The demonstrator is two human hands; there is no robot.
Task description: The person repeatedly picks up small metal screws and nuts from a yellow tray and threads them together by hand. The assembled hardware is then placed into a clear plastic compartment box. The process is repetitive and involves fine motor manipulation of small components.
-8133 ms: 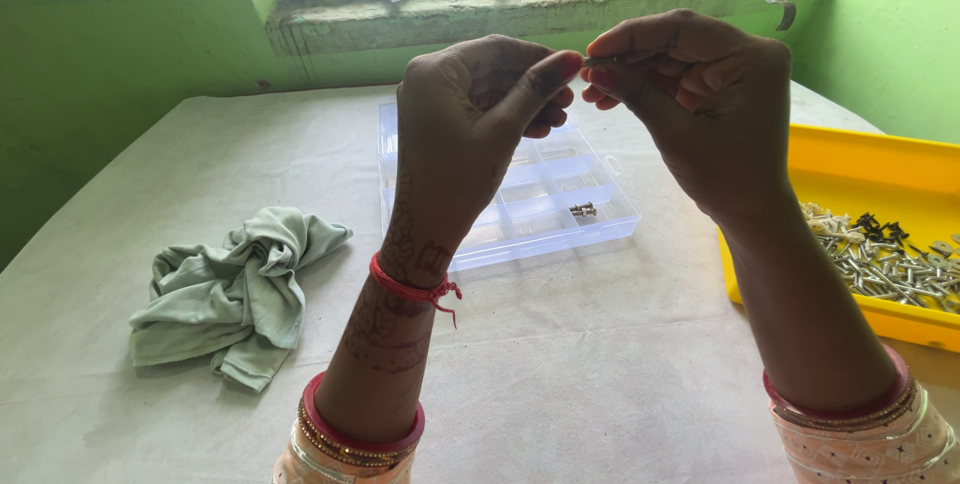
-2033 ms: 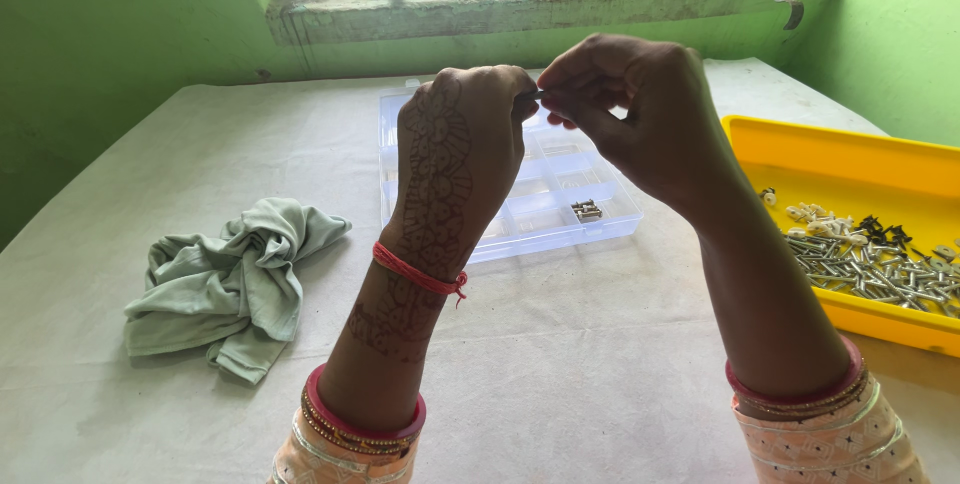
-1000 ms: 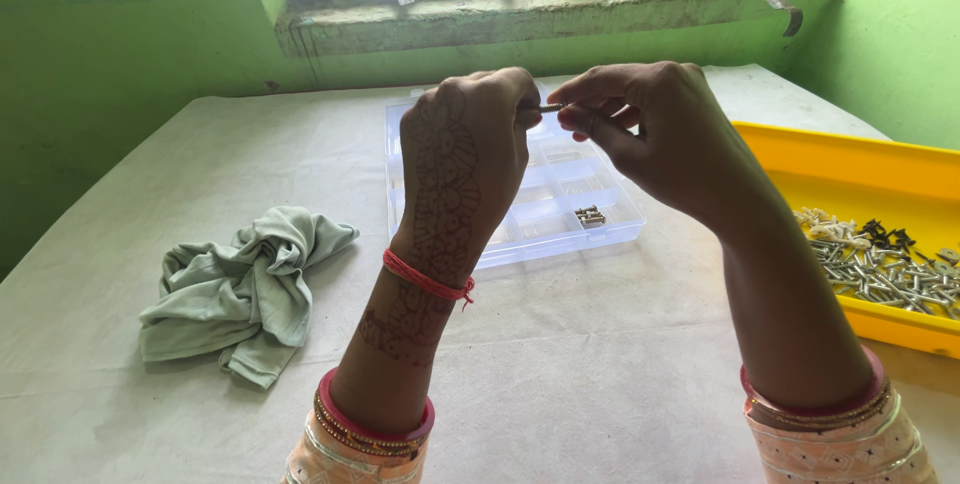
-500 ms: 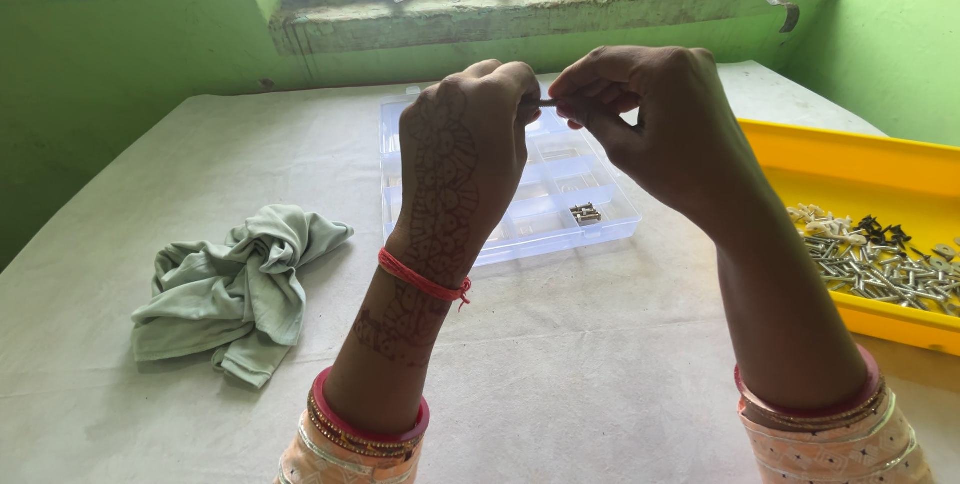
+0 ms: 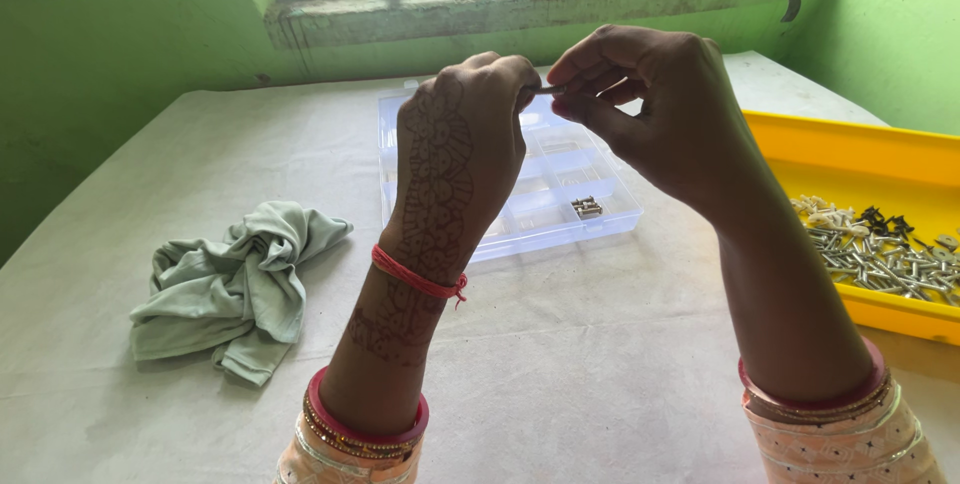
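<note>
Left hand (image 5: 465, 149) and right hand (image 5: 650, 109), raised above the clear compartment box (image 5: 560, 199), both pinch 1 small metal screw (image 5: 548, 90). Since 1 second ago the hands have closed together slightly; the fastener remains in work, unsorted. Yellow tray (image 5: 860, 159) of screws lies right, cloth (image 5: 235, 284) left on the surface (image 5: 600, 364).

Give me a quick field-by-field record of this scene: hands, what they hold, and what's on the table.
left hand: raised above the table, fingers pinching one end of a small metal piece
right hand: raised, fingers pinching the other end
small metal piece: thin, held between both hands; its kind is too small to tell
clear compartment box: behind the hands, a few small metal parts in one compartment
yellow tray: at right, holding loose screws
green cloth: crumpled at left
table: covered in a pale sheet
</note>
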